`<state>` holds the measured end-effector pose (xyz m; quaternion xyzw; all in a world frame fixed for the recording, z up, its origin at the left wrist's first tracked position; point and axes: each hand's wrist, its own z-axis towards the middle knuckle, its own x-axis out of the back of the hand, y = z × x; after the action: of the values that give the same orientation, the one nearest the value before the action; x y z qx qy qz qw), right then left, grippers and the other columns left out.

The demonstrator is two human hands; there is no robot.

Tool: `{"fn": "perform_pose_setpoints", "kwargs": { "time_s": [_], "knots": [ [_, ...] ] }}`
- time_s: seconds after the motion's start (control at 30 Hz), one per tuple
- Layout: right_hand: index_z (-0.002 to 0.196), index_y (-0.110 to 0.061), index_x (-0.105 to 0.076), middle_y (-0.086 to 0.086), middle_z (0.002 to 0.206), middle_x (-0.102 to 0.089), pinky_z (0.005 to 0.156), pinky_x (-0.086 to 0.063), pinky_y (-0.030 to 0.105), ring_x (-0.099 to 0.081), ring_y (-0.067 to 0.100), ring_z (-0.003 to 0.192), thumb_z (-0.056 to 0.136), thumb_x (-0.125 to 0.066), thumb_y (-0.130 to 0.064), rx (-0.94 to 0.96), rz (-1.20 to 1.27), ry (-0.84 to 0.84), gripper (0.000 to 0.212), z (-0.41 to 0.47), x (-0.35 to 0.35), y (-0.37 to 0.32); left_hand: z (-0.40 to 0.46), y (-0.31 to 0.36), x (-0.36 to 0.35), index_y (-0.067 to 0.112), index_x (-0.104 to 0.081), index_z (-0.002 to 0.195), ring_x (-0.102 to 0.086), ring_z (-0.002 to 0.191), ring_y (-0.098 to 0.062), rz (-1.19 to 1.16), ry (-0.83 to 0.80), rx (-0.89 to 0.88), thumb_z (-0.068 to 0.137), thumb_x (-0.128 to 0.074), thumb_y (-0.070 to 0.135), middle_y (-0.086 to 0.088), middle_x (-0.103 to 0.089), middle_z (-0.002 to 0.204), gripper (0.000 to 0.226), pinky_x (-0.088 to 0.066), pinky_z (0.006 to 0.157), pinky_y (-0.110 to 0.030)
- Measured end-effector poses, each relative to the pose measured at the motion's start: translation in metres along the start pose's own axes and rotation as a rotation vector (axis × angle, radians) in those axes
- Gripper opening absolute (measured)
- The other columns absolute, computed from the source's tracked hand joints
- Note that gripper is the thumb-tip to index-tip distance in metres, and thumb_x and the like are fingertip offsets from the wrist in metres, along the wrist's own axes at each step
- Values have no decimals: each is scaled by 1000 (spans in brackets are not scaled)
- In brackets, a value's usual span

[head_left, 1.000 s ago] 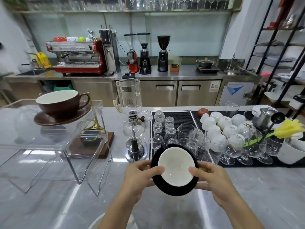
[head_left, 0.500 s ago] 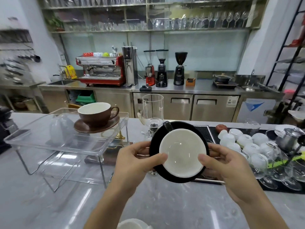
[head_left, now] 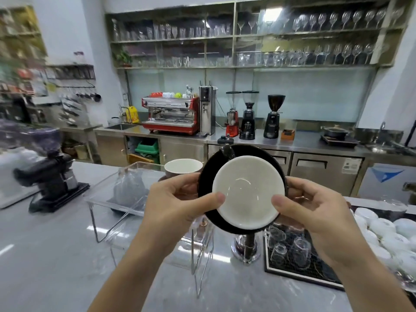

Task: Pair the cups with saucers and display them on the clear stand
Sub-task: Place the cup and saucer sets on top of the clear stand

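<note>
Cup (head_left: 247, 194) with black exterior and white interior is sitting on a black saucer (head_left: 208, 176), and the pair is being carried in mid-air at frame centre, tilted toward the camera with the cup handle pointing to 12 o'clock. Left hand (head_left: 180, 199) is gripping the saucer rim at the 9 o'clock side, thumb lying over the cup's lip; right hand (head_left: 315, 212) is gripping the 3 o'clock side the same way. Both hands are clamped on the set, none free. Clear stand (head_left: 108, 194) is standing on the marble counter (head_left: 56, 255) toward 9 o'clock of the carried pair, just beyond the left hand. One brown cup (head_left: 183, 168) is already resting on the stand's top; its saucer is mostly hidden behind the left hand. Judgement: one pair is displayed, a second is paired and in transit, placement not yet done. White cups (head_left: 382, 226) are lying clustered at 4 o'clock, so more pairing is probably remaining; no spare saucers are showing. Glassware on the black mat (head_left: 292, 273) is sitting below the carried set, a risk if the tilted cup slides.
</note>
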<state>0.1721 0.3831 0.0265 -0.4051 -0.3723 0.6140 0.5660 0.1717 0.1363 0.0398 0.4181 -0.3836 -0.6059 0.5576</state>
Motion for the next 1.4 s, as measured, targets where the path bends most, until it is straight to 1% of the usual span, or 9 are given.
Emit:
{"fn": "perform_pose_setpoints", "kwargs": {
  "time_s": [0.13,0.33,0.5,0.63,0.77,0.9,1.07,1.17,1.4],
  "knots": [
    [106,-22,-75,9,96,-78,68,-63,33,-78,27,83,52,-94,-44,27,-16,-58,61,16,-35,-7,6,13,34,31,-84,90,-80,80,-23,13,18,-38,53,-96,10,-7,-83,87,44,-63,68,-25],
    [109,-18,-74,13,99,-77,72,-64,38,-76,31,87,62,-88,-26,18,-34,-111,49,43,-82,-9,19,22,84,29,-84,97,-80,83,-28,3,95,-54,50,-93,29,-9,-82,91,48,-65,71,-30],
    [110,-13,-72,13,99,-77,76,-64,38,-77,28,89,70,-85,-15,-28,-55,-145,42,66,-126,-14,30,32,124,21,-84,98,-80,83,-29,11,122,-49,54,-97,17,-12,-82,91,46,-65,70,-31],
    [105,-11,-73,11,96,-78,75,-64,34,-77,25,88,75,-83,-12,-76,-90,-175,32,85,-160,-14,42,35,155,9,-80,102,-80,81,-27,17,183,-16,56,-91,21,-13,-82,90,49,-65,68,-32],
    [103,-7,-74,10,92,-79,65,-62,28,-78,22,82,79,-81,-12,-131,-127,-206,26,106,-191,-8,56,29,182,5,-80,96,-80,75,-24,22,243,68,70,-88,7,-13,-82,85,27,-63,61,-26],
    [107,-4,-71,5,91,-79,58,-60,25,-77,15,69,76,-84,-17,-210,-195,-215,36,125,-214,2,68,19,204,8,-81,87,-80,73,-24,79,272,134,73,-89,11,-12,-82,82,16,-62,56,-24],
    [134,-2,-52,15,123,-63,64,-64,37,-73,30,90,73,-87,-23,-304,-302,-199,74,141,-237,17,81,6,231,6,-76,97,-80,73,-28,175,338,194,65,-96,19,-15,-81,85,40,-66,63,-35],
    [137,0,-48,23,122,-65,63,-64,38,-76,32,81,76,-85,-26,-349,-366,-236,76,145,-252,22,88,-1,245,10,-75,100,-80,69,-27,241,374,225,64,-97,23,-14,-80,88,44,-65,60,-35],
    [105,3,-68,18,91,-74,64,-64,44,-75,30,72,83,-79,-29,-403,-509,-270,40,151,-269,29,94,-12,256,9,-78,91,-80,66,-25,286,337,327,71,-93,26,-12,-81,76,31,-64,57,-33]
  ]
}}
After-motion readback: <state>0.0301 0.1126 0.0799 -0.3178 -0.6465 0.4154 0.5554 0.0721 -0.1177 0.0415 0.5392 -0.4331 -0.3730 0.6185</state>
